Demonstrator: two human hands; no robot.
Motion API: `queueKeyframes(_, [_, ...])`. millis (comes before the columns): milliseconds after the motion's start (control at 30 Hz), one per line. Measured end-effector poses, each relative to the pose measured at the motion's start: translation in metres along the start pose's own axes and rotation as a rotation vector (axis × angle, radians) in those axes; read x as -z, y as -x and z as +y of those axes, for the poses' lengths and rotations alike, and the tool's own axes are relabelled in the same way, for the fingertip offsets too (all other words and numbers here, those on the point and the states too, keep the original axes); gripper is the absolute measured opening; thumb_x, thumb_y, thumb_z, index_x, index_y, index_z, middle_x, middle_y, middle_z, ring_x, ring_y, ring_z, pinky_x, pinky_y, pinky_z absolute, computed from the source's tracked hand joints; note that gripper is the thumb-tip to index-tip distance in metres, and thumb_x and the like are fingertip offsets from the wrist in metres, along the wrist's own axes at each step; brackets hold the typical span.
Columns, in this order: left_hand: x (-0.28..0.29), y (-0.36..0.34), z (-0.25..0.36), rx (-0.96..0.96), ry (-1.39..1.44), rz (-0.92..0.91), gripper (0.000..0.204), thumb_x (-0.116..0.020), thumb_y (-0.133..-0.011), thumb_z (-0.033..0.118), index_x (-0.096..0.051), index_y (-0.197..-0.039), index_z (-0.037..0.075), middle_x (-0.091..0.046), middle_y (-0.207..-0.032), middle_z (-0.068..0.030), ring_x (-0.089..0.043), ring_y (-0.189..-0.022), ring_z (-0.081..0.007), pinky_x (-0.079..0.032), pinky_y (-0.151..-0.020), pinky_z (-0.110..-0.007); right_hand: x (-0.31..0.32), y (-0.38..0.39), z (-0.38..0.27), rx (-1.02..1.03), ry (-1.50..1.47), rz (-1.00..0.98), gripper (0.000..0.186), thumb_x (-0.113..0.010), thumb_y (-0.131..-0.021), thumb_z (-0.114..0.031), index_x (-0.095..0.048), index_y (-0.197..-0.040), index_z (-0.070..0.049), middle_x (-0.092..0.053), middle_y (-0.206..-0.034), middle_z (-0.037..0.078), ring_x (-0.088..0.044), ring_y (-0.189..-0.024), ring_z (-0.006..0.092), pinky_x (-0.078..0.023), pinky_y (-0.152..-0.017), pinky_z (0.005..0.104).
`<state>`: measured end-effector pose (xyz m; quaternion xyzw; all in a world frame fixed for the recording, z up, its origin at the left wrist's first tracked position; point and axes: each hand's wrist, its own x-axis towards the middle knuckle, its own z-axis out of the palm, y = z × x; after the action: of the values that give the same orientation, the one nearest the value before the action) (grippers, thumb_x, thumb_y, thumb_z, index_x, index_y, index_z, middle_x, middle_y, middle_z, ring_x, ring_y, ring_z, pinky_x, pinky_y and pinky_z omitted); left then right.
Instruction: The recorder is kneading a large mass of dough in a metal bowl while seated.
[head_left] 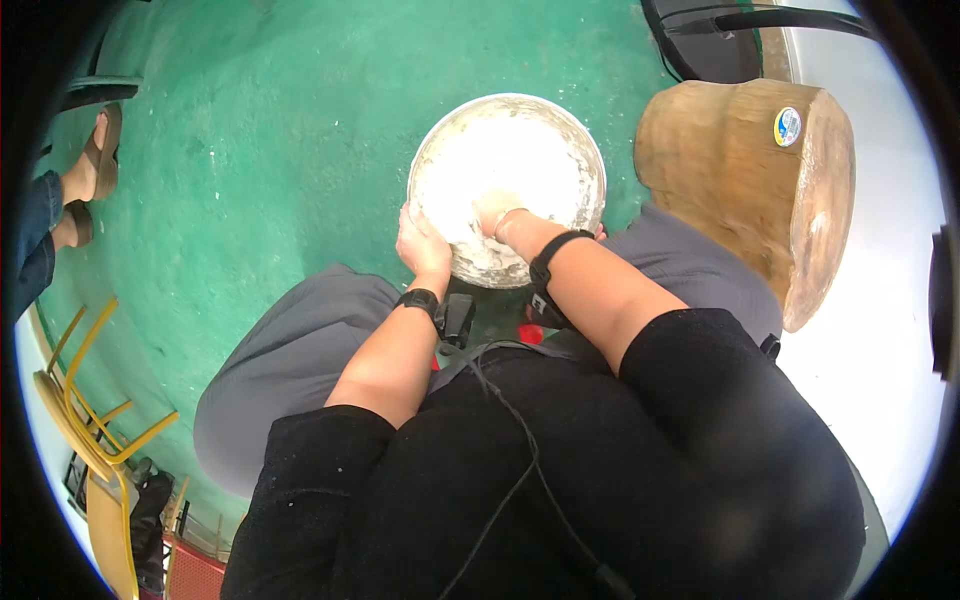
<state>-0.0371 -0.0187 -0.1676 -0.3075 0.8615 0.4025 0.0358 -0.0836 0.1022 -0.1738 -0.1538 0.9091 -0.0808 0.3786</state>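
Observation:
My left hand (421,238) grips the left side of a round metal bowl (575,145), its thumb and fingers at the wall. The bowl holds a bright white substance (490,150), too washed out to make out clearly, with pale streaks up the inner wall. My right hand (498,210) reaches down into this white substance near the lower middle of the bowl; its fingers are hidden in the glare. Dark straps with devices circle both my wrists. The bowl sits between my grey-clad knees.
A wooden log stool (720,170) stands close at right beside a white wall, with a black chair (700,40) behind. At left are a person's sandalled feet (100,150) on the green floor (260,120) and yellow-framed chairs (100,440). Red objects (530,333) show below the bowl.

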Motion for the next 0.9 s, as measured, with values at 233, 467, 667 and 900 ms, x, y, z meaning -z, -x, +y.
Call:
queueKeyframes(233, [-0.006,-0.003,-0.014,-0.028,-0.011,-0.045,0.042,-0.031,-0.088,0.03,-0.048,-0.108,-0.003,-0.057,-0.098,-0.0214,-0.054,-0.089,-0.0373,-0.041,-0.078,-0.042,0.003,-0.018,-0.001,-0.131,0.013,0.052,0.026,-0.055,-0.068,-0.016,-0.064,-0.091,-0.008,-0.06,-0.096,0.014,-0.057,-0.092,0.0265,-0.044,-0.079,0.0352])
queueKeyframes(467, [-0.002,-0.004,-0.011,-0.024,0.039,-0.025,0.036,-0.032,-0.088,0.03,-0.052,-0.104,0.004,-0.058,-0.094,-0.0186,-0.055,-0.087,-0.035,-0.042,-0.077,-0.042,0.0,0.005,-0.011,-0.066,0.186,0.067,0.035,-0.06,-0.063,-0.018,-0.06,-0.097,-0.008,-0.06,-0.093,0.015,-0.056,-0.088,0.0287,-0.044,-0.078,0.0355])
queueKeyframes(667, [0.001,-0.005,-0.021,-0.009,0.036,0.006,0.031,-0.035,-0.086,0.024,-0.052,-0.104,0.005,-0.059,-0.092,-0.0179,-0.055,-0.087,-0.0343,-0.042,-0.077,-0.041,0.021,0.029,0.057,0.052,-0.112,0.067,0.029,-0.057,-0.066,-0.02,-0.062,-0.089,-0.005,-0.061,-0.089,0.016,-0.059,-0.085,0.0283,-0.045,-0.076,0.0357])
queueKeyframes(900, [0.007,0.0,-0.021,0.022,0.057,0.037,0.027,-0.042,-0.082,0.016,-0.053,-0.103,0.004,-0.059,-0.091,-0.0182,-0.056,-0.084,-0.0345,-0.043,-0.075,-0.041,0.041,-0.017,0.084,-0.169,0.098,-0.167,0.03,-0.05,-0.072,-0.023,-0.062,-0.095,-0.006,-0.059,-0.099,0.015,-0.057,-0.094,0.0253,-0.045,-0.078,0.0351])
